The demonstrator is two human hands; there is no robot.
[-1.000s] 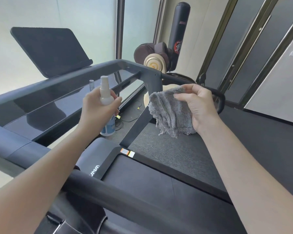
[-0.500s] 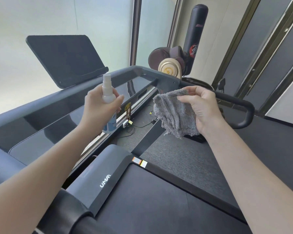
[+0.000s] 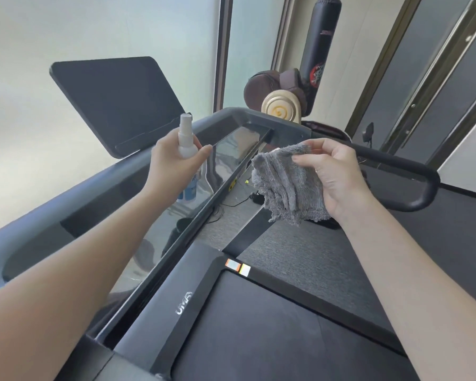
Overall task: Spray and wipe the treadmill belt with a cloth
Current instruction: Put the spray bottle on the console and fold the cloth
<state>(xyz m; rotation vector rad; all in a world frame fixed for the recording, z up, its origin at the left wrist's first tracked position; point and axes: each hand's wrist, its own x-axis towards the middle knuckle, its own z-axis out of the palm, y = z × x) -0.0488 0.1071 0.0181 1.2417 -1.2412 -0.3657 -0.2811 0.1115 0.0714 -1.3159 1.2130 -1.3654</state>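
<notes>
While L hand wraps its fingers round the spray bottle, upright w/ nozzle on top, R hand pinches the grey cloth btw thumb and curled fingers. The cloth hangs crumpled beside the palm. Both are held in the air, apart from each other, above the glossy console. Treadmill belt lies dark at bottom of view, btw the forearms, next to the motor cover marked UMA. Black handrail curves just past R hand. Dark screen tilts up beyond L hand; punch bag stands at back.
</notes>
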